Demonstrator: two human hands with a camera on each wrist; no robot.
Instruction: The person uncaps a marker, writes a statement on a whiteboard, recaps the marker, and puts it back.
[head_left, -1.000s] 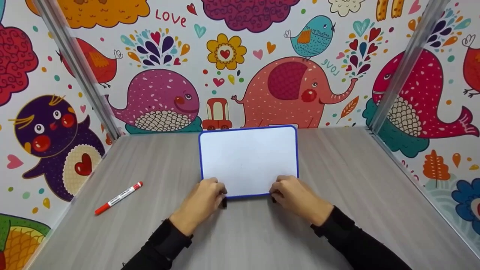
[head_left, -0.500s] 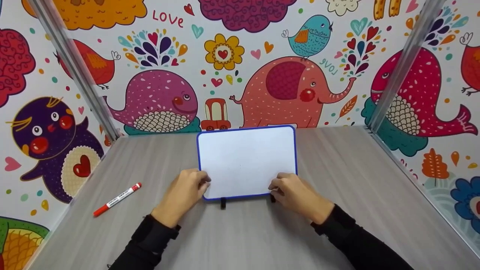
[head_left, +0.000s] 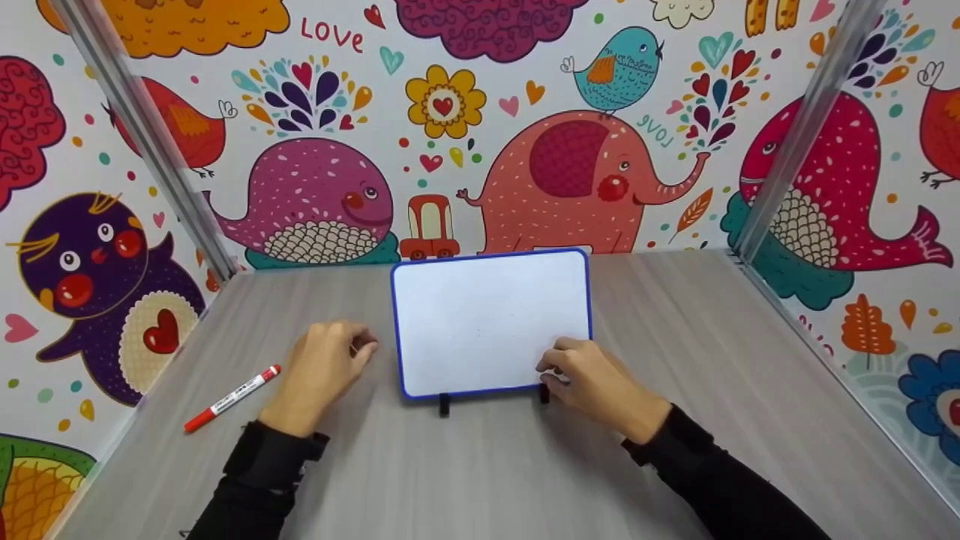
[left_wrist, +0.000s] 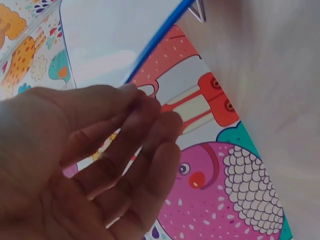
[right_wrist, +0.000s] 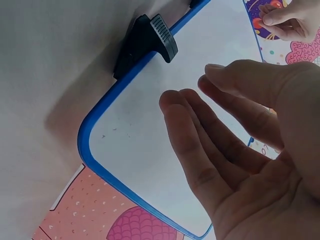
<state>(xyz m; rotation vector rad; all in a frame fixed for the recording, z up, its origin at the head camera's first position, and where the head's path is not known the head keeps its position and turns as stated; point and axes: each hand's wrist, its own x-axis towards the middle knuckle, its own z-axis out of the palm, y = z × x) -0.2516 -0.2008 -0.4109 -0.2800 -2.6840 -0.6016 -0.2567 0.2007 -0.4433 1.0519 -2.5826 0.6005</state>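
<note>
A small whiteboard (head_left: 472,315) with a blue rim leans back on the table, held at its bottom edge by black stand clips (head_left: 444,406). Just in front of its lower right corner is my right hand (head_left: 604,386), its fingers loosely bent and nothing between them. In the right wrist view a gap separates the fingertips from a ridged black clip (right_wrist: 145,45). My left hand (head_left: 315,375) hovers left of the board, empty, with relaxed fingers. Beside it lies a red-and-white marker pen (head_left: 232,399), capped in red.
The grey wood-grain table (head_left: 465,480) is bounded by walls (head_left: 510,97) printed with cartoon animals. Metal posts (head_left: 142,142) stand at the two back corners.
My left hand has let go at the board's lower left and moved left toward the marker pen. The right hand has loosened and come slightly away from its clip. The board stays put.
</note>
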